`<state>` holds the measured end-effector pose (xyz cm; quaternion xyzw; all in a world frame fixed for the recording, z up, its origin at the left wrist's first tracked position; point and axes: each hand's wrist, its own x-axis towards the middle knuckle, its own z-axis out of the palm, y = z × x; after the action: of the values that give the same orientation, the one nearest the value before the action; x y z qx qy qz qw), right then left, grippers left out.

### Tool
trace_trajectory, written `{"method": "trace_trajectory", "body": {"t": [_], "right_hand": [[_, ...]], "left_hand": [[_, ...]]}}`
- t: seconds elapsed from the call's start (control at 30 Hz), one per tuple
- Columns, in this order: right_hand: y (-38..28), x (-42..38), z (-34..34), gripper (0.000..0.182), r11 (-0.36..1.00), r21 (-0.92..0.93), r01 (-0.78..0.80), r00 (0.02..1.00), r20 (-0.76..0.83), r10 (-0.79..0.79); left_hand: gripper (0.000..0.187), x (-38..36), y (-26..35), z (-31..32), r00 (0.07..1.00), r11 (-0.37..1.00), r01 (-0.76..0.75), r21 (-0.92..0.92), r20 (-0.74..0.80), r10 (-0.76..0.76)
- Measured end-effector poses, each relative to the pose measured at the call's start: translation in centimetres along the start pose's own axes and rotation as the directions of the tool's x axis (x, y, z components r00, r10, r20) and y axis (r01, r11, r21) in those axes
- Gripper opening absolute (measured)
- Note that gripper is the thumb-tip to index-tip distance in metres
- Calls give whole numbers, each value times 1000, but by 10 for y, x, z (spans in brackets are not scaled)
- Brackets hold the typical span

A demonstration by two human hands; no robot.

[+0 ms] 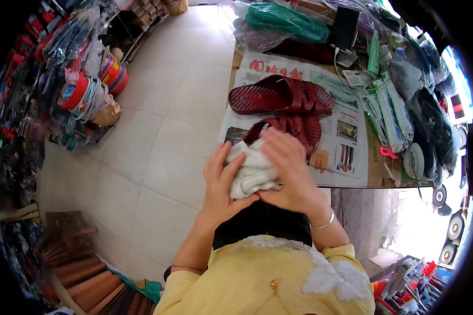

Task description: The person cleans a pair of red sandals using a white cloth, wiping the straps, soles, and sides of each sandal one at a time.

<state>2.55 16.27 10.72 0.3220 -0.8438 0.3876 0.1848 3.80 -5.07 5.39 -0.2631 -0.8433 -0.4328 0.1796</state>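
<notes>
A crumpled white cloth (253,170) is bunched up between my two hands, in front of my lap near the table's edge. My left hand (222,181) grips it from the left, thumb along its lower side. On the other side my right hand (291,170), slightly blurred, presses its fingers and thumb against the cloth. Just beyond lie two dark red slide sandals on a newspaper (347,157): the farther sandal (281,95) is in full view, while the nearer sandal (305,131) is partly hidden behind my right hand and the cloth.
On the table's right are a green tube (373,52), plastic-wrapped packets (391,113) and a roll of tape (413,161). A bagged green bundle (286,21) lies at the back. Baskets (113,73) stand left of the tiled floor (163,131); brown rolls (92,283) lie lower left.
</notes>
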Motion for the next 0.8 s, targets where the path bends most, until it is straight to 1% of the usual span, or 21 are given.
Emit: {"method": "trace_trajectory", "body": {"t": [0.03,0.07,0.1,0.13,0.17,0.2,0.23,0.27,0.3,0.33,0.37,0.43,0.47,0.5,0.53,0.57,0.63,0.67,0.73,0.77,0.8], "right_hand": [[10,-5,-7,85,996,74,-53,996,-62,58],[20,-13,-10,81,964,216,-158,973,-135,189],[31,-21,-10,77,900,362,-243,927,-185,325],[42,-28,-8,77,900,363,-241,928,-186,324],[53,-34,-6,70,924,273,-267,915,-228,331],[60,-37,-4,64,938,184,-294,902,-270,336],[61,-35,-5,64,938,190,-291,903,-270,335],[60,-34,-6,56,958,119,-262,918,-276,286],[60,-33,-6,49,971,50,-234,930,-279,238],[60,-33,-5,49,970,59,-235,929,-282,242],[61,-33,-5,45,964,112,-241,918,-296,264],[60,-33,-5,41,954,170,-248,904,-313,291],[59,-34,-6,38,959,110,-260,914,-293,281],[58,-34,-7,35,962,50,-268,923,-272,271],[58,-33,-8,35,962,53,-268,923,-273,273],[57,-33,-8,33,961,32,-273,926,-261,272],[58,-34,-8,31,961,20,-277,929,-250,273],[58,-34,-7,30,960,33,-278,927,-252,277],[57,-35,-5,29,957,57,-283,921,-262,288],[57,-34,-5,29,959,44,-281,921,-267,282],[57,-33,-5,29,961,28,-277,922,-273,273]], "left_hand": [[78,4,3,0,1000,994,-3,107,2,3],[72,8,8,2,998,985,7,172,-67,5],[72,11,9,2,998,985,6,172,-67,6],[73,14,9,1,994,971,-72,229,-62,88],[74,18,9,0,984,946,-149,287,-51,170],[76,26,8,-2,963,909,-264,321,46,264],[76,35,14,-4,964,908,-264,327,48,263],[75,46,25,-7,965,949,-229,219,180,192],[75,54,33,-8,940,978,-174,114,316,130],[63,62,36,-6,952,972,-194,129,266,155],[63,65,30,-1,950,971,-195,134,273,153],[49,65,15,9,966,979,-191,69,188,176],[49,64,13,9,966,979,-192,72,192,175],[43,63,12,6,960,969,-216,123,210,187],[38,63,12,3,953,956,-239,172,228,198],[38,60,10,-3,954,956,-236,175,231,193],[37,54,3,-25,953,917,-221,333,273,131],[37,52,0,-40,951,914,-222,339,281,127],[38,50,-3,-65,953,841,-120,528,300,-52],[38,50,-2,-66,951,837,-123,534,305,-55],[38,51,0,-65,968,821,-158,549,249,20]]}}
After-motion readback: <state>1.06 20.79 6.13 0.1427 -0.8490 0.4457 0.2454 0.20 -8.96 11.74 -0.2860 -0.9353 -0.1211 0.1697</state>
